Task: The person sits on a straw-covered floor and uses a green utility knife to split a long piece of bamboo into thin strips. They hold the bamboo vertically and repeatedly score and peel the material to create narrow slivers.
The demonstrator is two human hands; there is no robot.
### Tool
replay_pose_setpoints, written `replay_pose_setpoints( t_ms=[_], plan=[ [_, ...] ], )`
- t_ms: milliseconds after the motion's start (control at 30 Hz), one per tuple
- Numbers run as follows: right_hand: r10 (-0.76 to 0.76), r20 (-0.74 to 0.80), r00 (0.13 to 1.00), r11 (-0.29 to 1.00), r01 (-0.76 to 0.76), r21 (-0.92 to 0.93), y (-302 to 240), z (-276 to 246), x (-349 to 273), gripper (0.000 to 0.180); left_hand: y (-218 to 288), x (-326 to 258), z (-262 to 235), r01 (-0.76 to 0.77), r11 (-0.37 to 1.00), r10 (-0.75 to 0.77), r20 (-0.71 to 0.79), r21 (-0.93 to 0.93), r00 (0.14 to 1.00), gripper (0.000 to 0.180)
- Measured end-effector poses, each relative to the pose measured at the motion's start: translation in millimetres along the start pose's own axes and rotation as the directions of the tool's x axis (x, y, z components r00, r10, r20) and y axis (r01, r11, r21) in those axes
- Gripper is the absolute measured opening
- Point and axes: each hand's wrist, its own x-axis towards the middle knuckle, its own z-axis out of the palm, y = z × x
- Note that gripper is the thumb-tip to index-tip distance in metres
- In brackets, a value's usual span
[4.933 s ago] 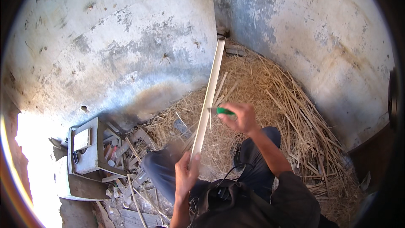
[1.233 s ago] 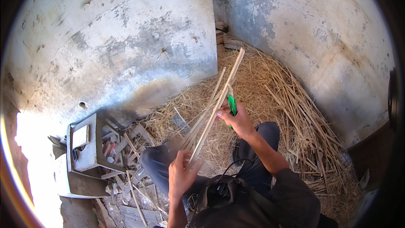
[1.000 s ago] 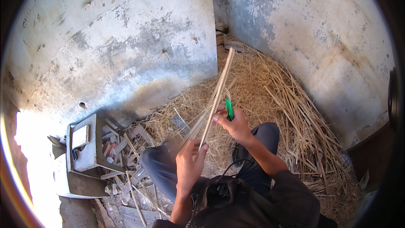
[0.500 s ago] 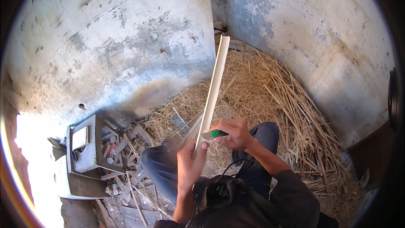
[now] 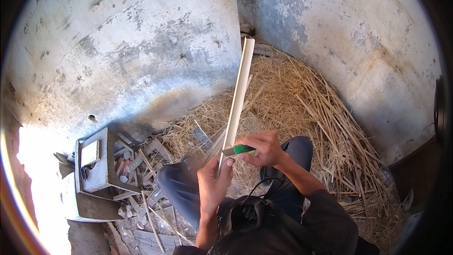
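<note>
A long pale split-bamboo strip (image 5: 238,94), hollowed like a channel, slants up from my lap toward the corner of the room. My left hand (image 5: 213,183) is closed round its lower end, thumb up along the side. In my right hand (image 5: 264,148) is a short knife with a green handle (image 5: 243,149), fingers wrapped round it. Its broad grey blade (image 5: 228,151) lies across the strip's edge, just above my left thumb. The lowest part of the strip is hidden behind my left hand.
Straw and shavings (image 5: 278,99) cover the floor ahead, with a bundle of thin sticks (image 5: 330,123) along the right wall. At left, a small wooden stool-like frame (image 5: 96,182) lies among scraps. A black cable (image 5: 258,182) crosses my lap.
The strip's far end has shifted slightly left. The knife blade has turned a little and looks darker, still against the strip's edge; both hands keep their hold.
</note>
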Motion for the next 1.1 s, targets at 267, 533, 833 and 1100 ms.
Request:
replay_pose_setpoints(
  t_ms=[267,533,833,1100],
  plan=[
    [-0.037,-0.007,0.999,0.993,0.036,-0.108,3,-4,3,0.03,-8,1,-6,-0.021,0.998,0.02,0.009,0.066,1.0,0.021],
    [-0.043,0.012,0.999,0.988,0.045,-0.15,3,-12,3,0.03,-12,-5,-11,0.01,0.997,-0.012,0.03,0.074,0.999,0.023],
    [0.08,-0.045,0.996,0.992,-0.084,-0.096,30,-23,3,0.03,-34,-23,-27,0.086,0.995,-0.091,0.081,0.058,0.993,0.026],
    [0.024,0.035,0.999,0.99,-0.019,-0.137,29,-18,5,0.03,-36,-32,-33,0.17,0.984,-0.165,0.094,-0.051,0.982,0.023]
  ],
)
